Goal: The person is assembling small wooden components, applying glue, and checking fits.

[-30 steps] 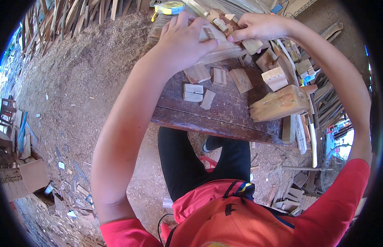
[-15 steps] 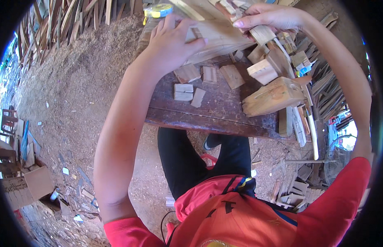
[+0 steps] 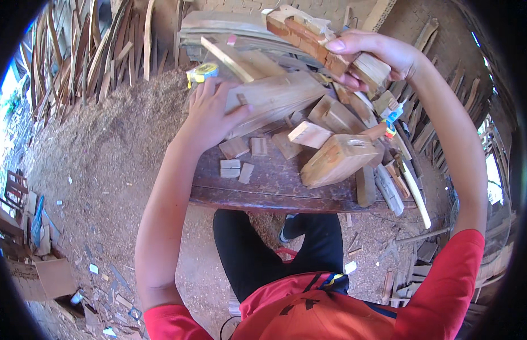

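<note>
Left hand (image 3: pixel 209 110) open, fingers loosely spread, lying over the left end of a thick pale board (image 3: pixel 280 99); yellow tape measure (image 3: pixel 202 72) just beyond the fingertips. Right hand (image 3: pixel 382 54) curled firmly round a notched wooden piece (image 3: pixel 300 37), thumb on top, held up over the far right part of the bench (image 3: pixel 263 191) (reddish along its side, from where I stand). Small offcuts (image 3: pixel 234 148) and a slotted block (image 3: pixel 340 161) lie nearer the bench's front edge.
</note>
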A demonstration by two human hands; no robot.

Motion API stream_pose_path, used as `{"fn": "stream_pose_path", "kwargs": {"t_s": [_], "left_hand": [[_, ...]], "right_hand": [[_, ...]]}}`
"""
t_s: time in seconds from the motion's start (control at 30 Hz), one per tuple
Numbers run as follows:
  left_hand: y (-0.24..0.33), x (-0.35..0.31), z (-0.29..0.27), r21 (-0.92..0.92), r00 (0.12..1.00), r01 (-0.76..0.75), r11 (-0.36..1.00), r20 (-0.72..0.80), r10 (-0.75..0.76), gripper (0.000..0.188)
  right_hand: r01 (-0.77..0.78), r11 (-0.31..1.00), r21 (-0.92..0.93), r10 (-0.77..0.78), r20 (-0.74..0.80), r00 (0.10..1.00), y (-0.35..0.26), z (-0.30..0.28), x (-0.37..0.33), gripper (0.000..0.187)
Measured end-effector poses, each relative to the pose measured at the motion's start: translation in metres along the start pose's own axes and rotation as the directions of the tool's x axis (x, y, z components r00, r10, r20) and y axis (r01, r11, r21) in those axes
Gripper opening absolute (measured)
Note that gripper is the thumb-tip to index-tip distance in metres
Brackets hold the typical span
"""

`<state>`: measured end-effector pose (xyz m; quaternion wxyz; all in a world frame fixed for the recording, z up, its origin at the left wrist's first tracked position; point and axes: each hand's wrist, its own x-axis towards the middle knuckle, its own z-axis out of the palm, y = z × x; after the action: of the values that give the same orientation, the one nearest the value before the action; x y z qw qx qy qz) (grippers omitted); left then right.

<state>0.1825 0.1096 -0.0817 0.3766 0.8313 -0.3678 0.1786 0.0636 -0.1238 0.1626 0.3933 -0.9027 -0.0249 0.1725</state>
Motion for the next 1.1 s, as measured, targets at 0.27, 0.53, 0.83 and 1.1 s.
{"fn": "stream_pose_path", "kwargs": {"t_s": [0.27, 0.53, 0.83, 1.1], "left_hand": [[0.084, 0.014, -0.057, -0.655, 0.942, -0.16, 0.739, -0.325, -0.085, 0.038], [0.169, -0.022, -0.068, -0.93, 0.987, 0.149, 0.337, 0.161, 0.007, 0.051], [0.2, -0.051, -0.051, -0.947, 0.976, 0.193, 0.259, 0.211, 0.045, 0.047], [0.227, -0.065, -0.028, -0.929, 0.968, 0.206, 0.306, 0.239, 0.077, 0.049]], "right_hand": [[0.032, 0.999, 0.012, -0.033, 0.109, 0.993, -0.002, 0.015, -0.063, 0.054], [-0.022, 0.992, -0.127, 0.06, 0.305, 0.95, 0.002, 0.033, -0.097, 0.053], [0.035, 0.989, -0.146, 0.028, 0.405, 0.914, 0.029, 0.031, -0.129, 0.043], [-0.015, 0.936, -0.353, 0.12, 0.278, 0.953, 0.046, 0.025, -0.169, 0.04]]}}
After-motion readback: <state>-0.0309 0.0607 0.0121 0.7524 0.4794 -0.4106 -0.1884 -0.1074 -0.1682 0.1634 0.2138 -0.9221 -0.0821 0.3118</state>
